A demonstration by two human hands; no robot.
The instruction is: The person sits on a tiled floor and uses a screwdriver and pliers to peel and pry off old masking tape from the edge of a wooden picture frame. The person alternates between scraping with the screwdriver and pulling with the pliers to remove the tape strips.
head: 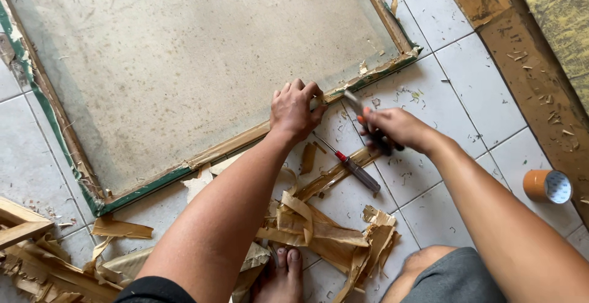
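Lying flat on the tiled floor point(466, 82), a large dusty panel point(184, 64) sits in a thin wooden frame point(233, 143) edged with green tape. Left hand point(296, 110) presses fingers-together on that frame; right hand point(392, 128) is clamped around a pair of pliers point(356, 107), beside a loose screwdriver point(353, 167). A slip could gouge fingers, I judge. Brittle, curled brown strips point(319, 229) litter the tiles.

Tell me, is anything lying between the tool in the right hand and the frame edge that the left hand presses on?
Nothing visible: the right hand holds the tool right beside the left hand on the frame. A screwdriver lies below, aside.
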